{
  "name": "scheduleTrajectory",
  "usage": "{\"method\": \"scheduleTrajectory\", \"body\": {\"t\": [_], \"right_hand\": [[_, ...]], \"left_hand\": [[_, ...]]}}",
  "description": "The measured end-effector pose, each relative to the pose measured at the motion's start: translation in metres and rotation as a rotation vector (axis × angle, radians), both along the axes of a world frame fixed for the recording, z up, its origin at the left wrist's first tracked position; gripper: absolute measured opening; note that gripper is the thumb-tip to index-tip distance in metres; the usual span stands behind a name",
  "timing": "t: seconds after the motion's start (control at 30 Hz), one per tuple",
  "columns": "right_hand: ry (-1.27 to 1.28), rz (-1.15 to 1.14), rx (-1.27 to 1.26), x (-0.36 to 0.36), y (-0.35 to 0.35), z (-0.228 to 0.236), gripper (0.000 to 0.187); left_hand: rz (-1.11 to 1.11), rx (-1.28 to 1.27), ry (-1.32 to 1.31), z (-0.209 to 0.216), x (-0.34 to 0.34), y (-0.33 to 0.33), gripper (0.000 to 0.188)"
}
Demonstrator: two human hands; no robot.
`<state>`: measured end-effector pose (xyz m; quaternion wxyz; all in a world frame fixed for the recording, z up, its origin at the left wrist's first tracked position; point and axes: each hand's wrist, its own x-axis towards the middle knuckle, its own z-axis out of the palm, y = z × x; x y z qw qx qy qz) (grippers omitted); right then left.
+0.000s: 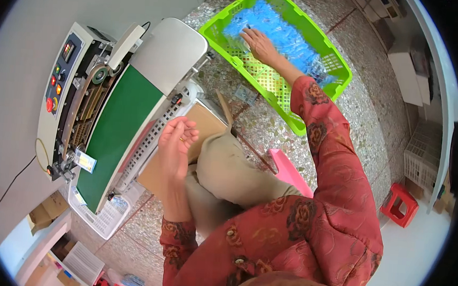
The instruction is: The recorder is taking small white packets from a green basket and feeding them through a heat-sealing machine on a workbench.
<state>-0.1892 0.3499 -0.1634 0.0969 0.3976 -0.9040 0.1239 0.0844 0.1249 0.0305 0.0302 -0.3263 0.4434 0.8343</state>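
Note:
My right hand (262,46) reaches into a bright green plastic basket (237,61), its fingers stretched out over a heap of small blue, clear-wrapped packets (278,28). A small dark bit shows by the fingertips; the thumb is hidden. Nearer to me, my left hand (174,142) is raised beside the machine with its fingers curled in toward the thumb. I see nothing in it. Left of that hand runs the machine's green conveyor belt (123,121). A small printed packet (84,161) lies at the belt's near end, by the rollers.
The machine's control panel (61,75) has lit buttons and a red knob. A metal cover (164,47) spans the belt's far end. An open cardboard box (207,122) stands by my knees. There are also a white tray (110,217), a pink plastic piece (290,170) and a red stool (401,206).

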Motion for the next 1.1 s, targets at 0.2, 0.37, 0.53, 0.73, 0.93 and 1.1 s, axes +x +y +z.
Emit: {"method": "scheduleTrajectory", "body": {"t": [0.2,0.37,0.53,0.73,0.93,1.1], "right_hand": [[0.191,0.147,0.25,-0.05,-0.039,-0.003,0.039],[0.169,0.225,0.224,-0.052,-0.041,0.002,0.033],[0.206,0.305,0.358,-0.053,-0.036,0.008,0.021],[0.178,0.43,0.37,-0.055,-0.025,0.0,0.019],[0.007,0.478,0.442,-0.055,-0.03,-0.008,0.03],[-0.099,0.455,0.564,-0.045,-0.035,-0.019,0.047]], "left_hand": [[0.03,0.028,0.02,0.006,-0.004,-0.001,0.015],[0.001,0.038,0.032,0.007,-0.001,-0.001,0.016],[0.012,0.052,0.035,0.007,-0.001,-0.001,0.017],[0.012,0.09,0.039,0.006,-0.002,0.0,0.017],[0.022,0.097,0.04,0.007,-0.001,-0.001,0.017],[0.028,0.103,0.046,0.009,-0.002,-0.001,0.017]]}}
